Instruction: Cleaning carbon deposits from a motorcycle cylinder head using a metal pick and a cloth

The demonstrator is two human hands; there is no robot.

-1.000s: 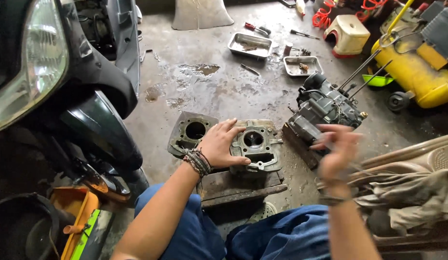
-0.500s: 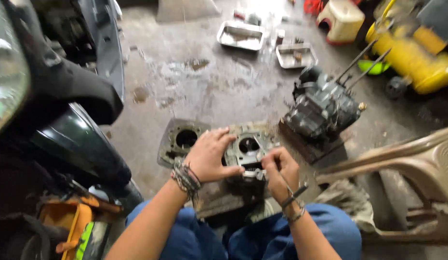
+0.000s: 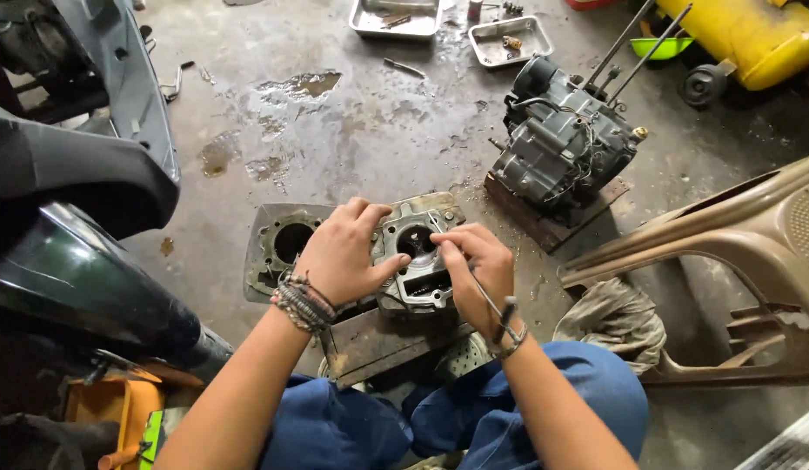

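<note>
Far out past my left fingers, a dark green scooter body (image 3: 74, 278) is filling the edge of the view, with an orange tool case (image 3: 117, 409) lying below it beside my left forearm. Just beyond those fingers, a grey cylinder block (image 3: 283, 248) with a round bore is lying flat on the concrete floor (image 3: 352, 130).

My left hand (image 3: 339, 257) is resting over the near-left side of the cylinder head (image 3: 417, 252); the fingers are curled over its top edge and the thumb is pressing along its side, so they are grasping the head and steadying it. A stack of beaded bracelets (image 3: 302, 302) is sitting on that wrist. The head itself is sitting between my two hands on a rusty metal plate (image 3: 378, 339), just ahead of my knees.

My right hand (image 3: 478, 270) is touching the head's right side, the fingers pinched closed around a thin metal tool (image 3: 491, 305) whose tip is pointing into the head and whose shaft is running back over my wrist.

Well beyond my right fingers, a dark engine block (image 3: 565, 144) is standing on a wooden board (image 3: 544, 218), and two metal trays (image 3: 509, 39) are lying farther off. To the right of those fingers, a grey rag (image 3: 618, 313) is bunched against a tipped beige plastic chair (image 3: 735, 235), and a yellow tank (image 3: 752, 35) is showing in the far corner.
</note>
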